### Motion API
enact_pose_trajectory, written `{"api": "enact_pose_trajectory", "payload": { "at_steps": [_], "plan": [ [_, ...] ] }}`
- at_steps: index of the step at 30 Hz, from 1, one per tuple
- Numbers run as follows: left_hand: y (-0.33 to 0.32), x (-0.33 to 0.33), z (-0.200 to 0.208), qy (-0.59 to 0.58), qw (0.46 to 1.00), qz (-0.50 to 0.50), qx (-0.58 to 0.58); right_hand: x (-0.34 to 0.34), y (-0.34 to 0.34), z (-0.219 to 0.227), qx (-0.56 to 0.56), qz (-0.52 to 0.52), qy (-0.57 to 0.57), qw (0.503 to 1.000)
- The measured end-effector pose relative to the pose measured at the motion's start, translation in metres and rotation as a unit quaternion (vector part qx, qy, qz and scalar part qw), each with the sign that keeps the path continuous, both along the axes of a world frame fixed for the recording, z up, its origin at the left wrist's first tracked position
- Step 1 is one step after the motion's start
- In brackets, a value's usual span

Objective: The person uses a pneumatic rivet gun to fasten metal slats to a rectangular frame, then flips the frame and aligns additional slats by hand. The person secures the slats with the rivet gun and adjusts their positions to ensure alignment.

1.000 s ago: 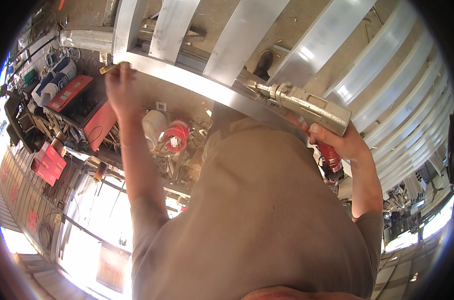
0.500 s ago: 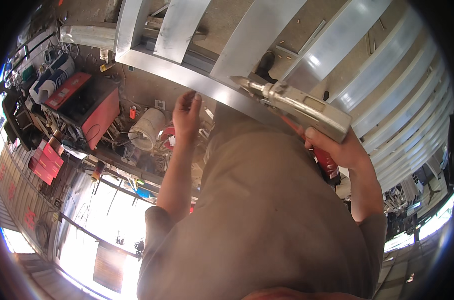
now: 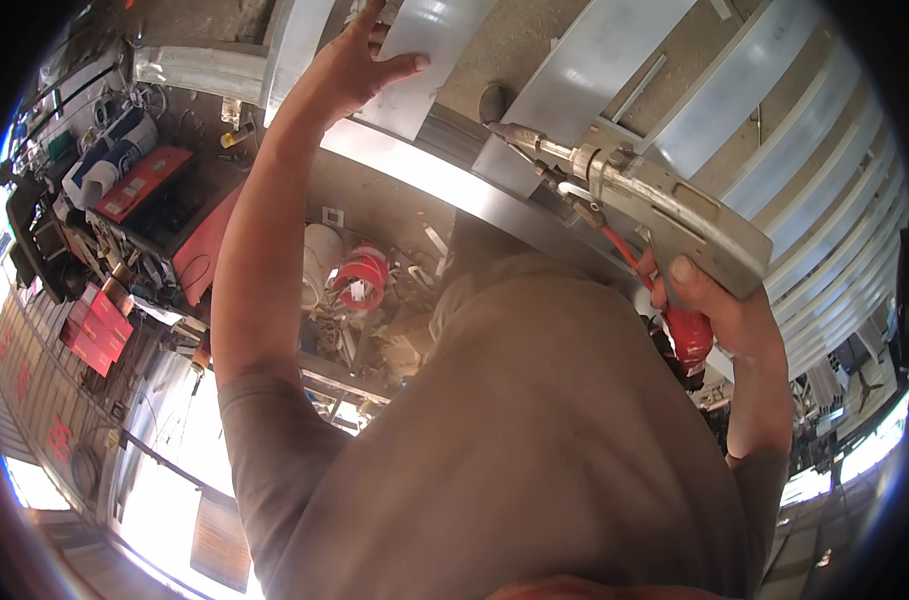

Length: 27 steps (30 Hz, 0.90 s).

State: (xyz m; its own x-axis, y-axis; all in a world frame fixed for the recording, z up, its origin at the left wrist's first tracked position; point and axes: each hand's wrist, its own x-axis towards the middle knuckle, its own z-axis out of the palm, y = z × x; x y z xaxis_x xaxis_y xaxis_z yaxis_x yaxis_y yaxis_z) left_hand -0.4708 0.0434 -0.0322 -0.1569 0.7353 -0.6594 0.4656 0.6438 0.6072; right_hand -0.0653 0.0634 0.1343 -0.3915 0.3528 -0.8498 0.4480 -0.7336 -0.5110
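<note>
My right hand (image 3: 710, 290) is wrapped round the grip of a gun-shaped metal tool (image 3: 690, 215). The tool has a boxy silver body and a long, pointed nozzle aimed to the left. Below the body runs a red hose (image 3: 620, 243), and a red part shows beneath my fingers. The nozzle tip is over the near ends of the metal slats (image 3: 575, 90); whether it touches them I cannot tell. My left hand (image 3: 350, 70) reaches far forward over the slats at the left, thumb spread away from the fingers. Some fingertips are hidden, and contact with the metal is unclear.
A bright metal rail (image 3: 425, 185) crosses the slats' near ends. At the left stands a red and black machine (image 3: 155, 215). A red bucket (image 3: 363, 275) sits among scraps below the rail. Loose metal strips (image 3: 640, 88) lie on the floor between the slats.
My left hand has moved forward and left from beside my body to over the slats, its thumb now spread. The tool in my right hand has shifted right and slightly toward me.
</note>
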Motion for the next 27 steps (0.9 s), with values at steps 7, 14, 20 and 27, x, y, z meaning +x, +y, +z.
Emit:
{"api": "enact_pose_trajectory", "payload": {
  "at_steps": [7, 14, 20, 27],
  "plan": [
    [-0.042, 0.0, -0.012, 0.094, 0.977, -0.008, 0.192, -0.002, 0.017, -0.044, -0.068, 0.084, 0.007, 0.994],
    [-0.153, 0.035, -0.006, 0.15, 0.945, 0.263, 0.128, 0.003, 0.013, -0.061, -0.084, 0.08, 0.03, 0.993],
    [-0.212, 0.096, -0.02, 0.013, 0.932, 0.341, 0.124, 0.012, 0.014, -0.064, -0.092, 0.094, 0.029, 0.991],
    [-0.148, 0.055, 0.009, 0.213, 0.93, 0.222, 0.202, 0.006, 0.012, -0.044, -0.061, 0.05, 0.042, 0.996]
  ]
}}
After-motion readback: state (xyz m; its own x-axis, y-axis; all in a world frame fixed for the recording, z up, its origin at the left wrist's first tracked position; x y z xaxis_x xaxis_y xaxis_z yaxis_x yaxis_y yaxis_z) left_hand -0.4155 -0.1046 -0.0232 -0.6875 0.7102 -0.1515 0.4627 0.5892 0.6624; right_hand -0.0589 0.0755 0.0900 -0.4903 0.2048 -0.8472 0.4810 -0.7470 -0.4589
